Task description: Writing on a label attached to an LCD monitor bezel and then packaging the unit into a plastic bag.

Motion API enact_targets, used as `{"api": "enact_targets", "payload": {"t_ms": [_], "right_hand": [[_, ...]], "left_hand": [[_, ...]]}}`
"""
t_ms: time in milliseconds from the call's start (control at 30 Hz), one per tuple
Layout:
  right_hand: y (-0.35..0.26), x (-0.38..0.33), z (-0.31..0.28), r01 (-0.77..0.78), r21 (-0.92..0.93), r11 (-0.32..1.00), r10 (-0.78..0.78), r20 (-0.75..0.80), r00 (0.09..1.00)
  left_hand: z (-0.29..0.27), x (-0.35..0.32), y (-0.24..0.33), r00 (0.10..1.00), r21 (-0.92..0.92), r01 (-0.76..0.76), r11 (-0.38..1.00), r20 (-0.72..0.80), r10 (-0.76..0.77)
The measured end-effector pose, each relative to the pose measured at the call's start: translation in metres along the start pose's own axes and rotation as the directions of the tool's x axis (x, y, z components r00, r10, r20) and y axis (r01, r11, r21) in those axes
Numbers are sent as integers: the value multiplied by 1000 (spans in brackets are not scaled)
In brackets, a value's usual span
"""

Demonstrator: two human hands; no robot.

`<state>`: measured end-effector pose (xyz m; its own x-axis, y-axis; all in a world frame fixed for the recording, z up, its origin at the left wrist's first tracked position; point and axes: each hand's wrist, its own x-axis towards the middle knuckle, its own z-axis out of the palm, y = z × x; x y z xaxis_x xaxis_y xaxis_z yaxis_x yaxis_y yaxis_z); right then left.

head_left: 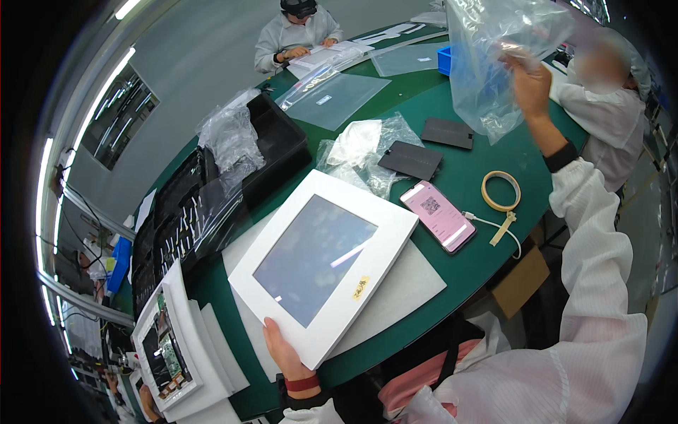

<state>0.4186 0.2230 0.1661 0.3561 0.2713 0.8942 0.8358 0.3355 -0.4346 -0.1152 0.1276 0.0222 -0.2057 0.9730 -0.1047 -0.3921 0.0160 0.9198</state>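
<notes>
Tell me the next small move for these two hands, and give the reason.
Probably lower the clear plastic bag toward the white-framed screen panel and open its mouth. The right hand holds the bag raised above the green table, while the left hand grips the panel's near corner, tilting it up, unbagged.

Green-topped bench [487,141], curved edge by fisheye bend. Grey floor [205,63] beyond it, plain and smooth. Long strip lights [106,88] run along the upper left, bright white. Dark window-like panel [120,116] under them. Two other people in white coats sit at the far side of the bench.
</notes>
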Motion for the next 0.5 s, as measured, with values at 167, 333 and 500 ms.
{"api": "enact_targets", "payload": {"t_ms": [167, 333, 500], "right_hand": [[10, 16, -74, -511, 465, 723, 515, 130, 847], [127, -9, -169, -709, -212, 673, 739, 226, 634], [105, -40, -154, -94, -864, 495, 499, 194, 844]], "left_hand": [[-4, -3, 5, 998, -65, 11, 998, 57, -7], [-3, -3, 6, 997, -59, 35, 998, 69, -31], [-5, -2, 4, 997, -81, 57, 995, 52, -53]]}}
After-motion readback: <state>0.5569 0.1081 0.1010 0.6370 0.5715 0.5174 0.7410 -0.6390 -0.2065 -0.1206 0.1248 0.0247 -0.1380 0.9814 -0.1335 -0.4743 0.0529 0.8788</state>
